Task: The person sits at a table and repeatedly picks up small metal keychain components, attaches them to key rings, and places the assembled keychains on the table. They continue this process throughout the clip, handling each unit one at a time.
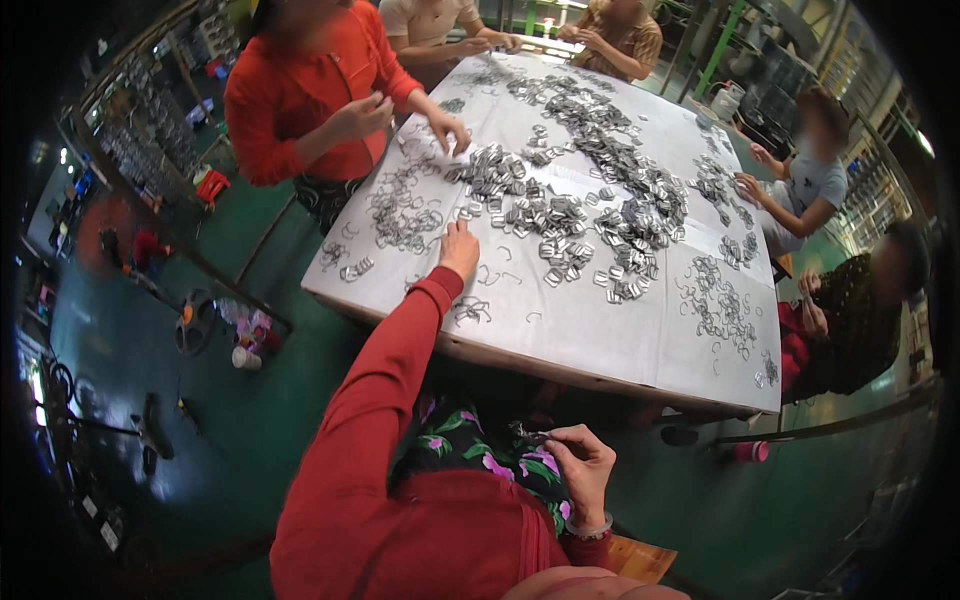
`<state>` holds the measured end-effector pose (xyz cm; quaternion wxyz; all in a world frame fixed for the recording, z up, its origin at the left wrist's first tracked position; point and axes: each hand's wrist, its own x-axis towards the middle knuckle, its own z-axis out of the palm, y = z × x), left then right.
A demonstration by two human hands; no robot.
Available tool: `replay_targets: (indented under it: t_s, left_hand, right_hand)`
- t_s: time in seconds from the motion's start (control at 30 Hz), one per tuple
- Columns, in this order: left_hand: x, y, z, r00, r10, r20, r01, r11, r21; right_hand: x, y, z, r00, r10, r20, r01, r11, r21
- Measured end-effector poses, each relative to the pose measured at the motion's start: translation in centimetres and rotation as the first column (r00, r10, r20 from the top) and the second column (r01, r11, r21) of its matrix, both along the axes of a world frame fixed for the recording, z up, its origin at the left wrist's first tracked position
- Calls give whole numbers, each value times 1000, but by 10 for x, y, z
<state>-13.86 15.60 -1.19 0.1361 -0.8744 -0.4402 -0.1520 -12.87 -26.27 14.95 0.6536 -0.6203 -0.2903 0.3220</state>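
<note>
One large worktop (600, 345), covered in white. Five other people sit or stand around it: one in a red-orange jacket (310, 95), one in a beige top (425, 22), one in a brown patterned shirt (632, 52), one in a pale blue shirt (817, 190) and one in a dark patterned top (855, 305). One long heap of flat silver metal pieces (545, 213), too many to count, runs from the far end to the middle. Two broad scatters of thin curved metal pieces, also uncountable, flank it: a left scatter (405, 222) and a right scatter (720, 305). One wooden seat (642, 560) shows at the wearer's right. The wearer's two hands: the left hand (459, 250) reaches over the worktop, its grip narrow, fingertips by the heap's near-left edge; whether it holds anything I cannot tell. The right hand (583, 468), above the lap, wears one bracelet (588, 527) and pinches small metal bits (530, 434), their number unclear.
</note>
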Motion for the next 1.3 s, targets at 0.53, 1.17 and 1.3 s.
replay_targets:
  t_s: [0.53,1.17,1.3]
  left_hand:
    - [9,-18,1,999,48,11,-48,998,43]
    - [-10,-21,31,996,16,86,-5,993,-122]
    - [-24,6,-12,995,43,87,-44,999,9]
  right_hand:
    - [-6,11,11,1000,-11,24,11,999,-32]
    - [-18,10,-3,998,-58,-2,58,998,-27]
    - [-25,17,15,993,13,121,-1,996,-94]
